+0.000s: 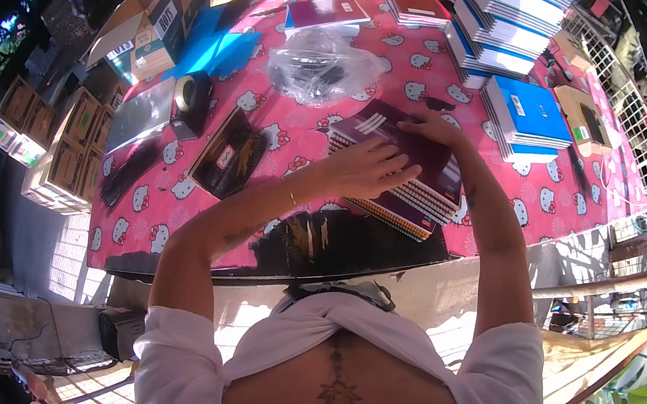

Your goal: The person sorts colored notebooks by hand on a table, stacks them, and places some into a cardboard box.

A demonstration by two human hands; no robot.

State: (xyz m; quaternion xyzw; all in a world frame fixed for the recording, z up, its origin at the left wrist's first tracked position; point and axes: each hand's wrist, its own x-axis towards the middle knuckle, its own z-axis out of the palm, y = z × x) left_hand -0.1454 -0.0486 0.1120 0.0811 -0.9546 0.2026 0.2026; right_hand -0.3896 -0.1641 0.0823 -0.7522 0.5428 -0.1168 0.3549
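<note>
A stack of purple spiral notebooks (439, 189) lies in front of me near the table's front edge, its wire spirals towards me and to the left. Across the top cover stretches my left hand (370, 167), its fingers spread and nothing inside them. My right hand (436, 130) rests on the far right part of the top notebook, fingers reaching left over the cover; their tips are partly hard to make out. Left of the stack is a dark box-like item (228, 156) with a gold pattern. Beyond the notebooks sits a crumpled clear plastic bag (315, 72).
Tall notebook stacks (506, 31) and a blue notebook pile (526, 116) stand at the back right. A tape roll (183, 93), an open carton (151, 28) and blue sheets (216, 51) occupy the left. Pink patterned cloth (134, 234) covers the table. A white wire rack (643, 110) borders the right.
</note>
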